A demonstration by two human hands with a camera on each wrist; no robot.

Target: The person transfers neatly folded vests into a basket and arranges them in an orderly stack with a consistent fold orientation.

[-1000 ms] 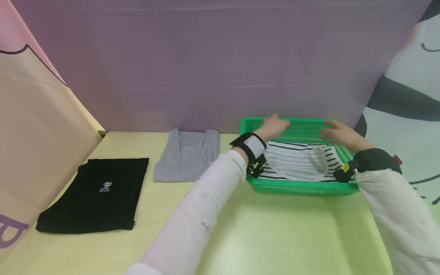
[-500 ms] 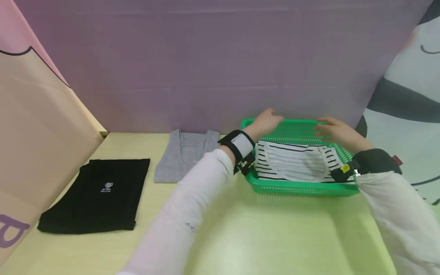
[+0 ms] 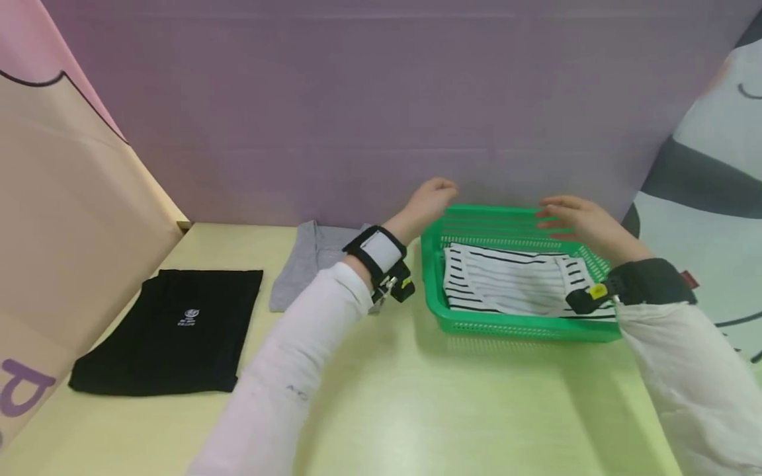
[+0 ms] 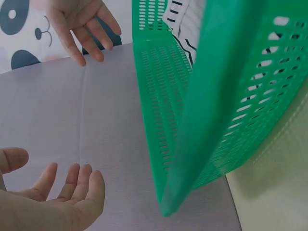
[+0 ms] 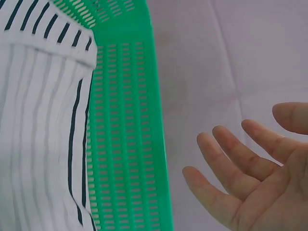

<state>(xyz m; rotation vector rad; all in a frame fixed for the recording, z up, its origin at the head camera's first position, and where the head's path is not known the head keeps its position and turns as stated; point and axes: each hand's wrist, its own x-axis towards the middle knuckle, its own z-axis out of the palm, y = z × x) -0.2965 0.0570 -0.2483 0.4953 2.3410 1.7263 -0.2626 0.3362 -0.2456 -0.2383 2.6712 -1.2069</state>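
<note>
A folded white garment with black stripes [image 3: 512,281] lies flat in a green plastic basket [image 3: 524,328]. My left hand [image 3: 425,203] hovers beside the basket's back left corner, holding nothing; the left wrist view shows its fingers [image 4: 82,190] loosely bent outside the rim. Above the basket's back right part is my right hand [image 3: 583,225], also holding nothing. Its fingers [image 5: 226,168] are spread and relaxed in the right wrist view, off to the side of the perforated wall. Partly behind my left forearm, a folded grey tank top [image 3: 292,281] rests on the table.
A folded black garment [image 3: 163,330] with a small white print lies at the left of the pale yellow table [image 3: 428,403]. Behind the table hangs a purple-grey cloth [image 3: 333,112]. A panda-patterned cloth [image 3: 708,218] borders the right side.
My left hand has moved left and up, from over the basket to outside its left end. My right hand has shifted slightly left and up. The striped garment stays in the basket.
</note>
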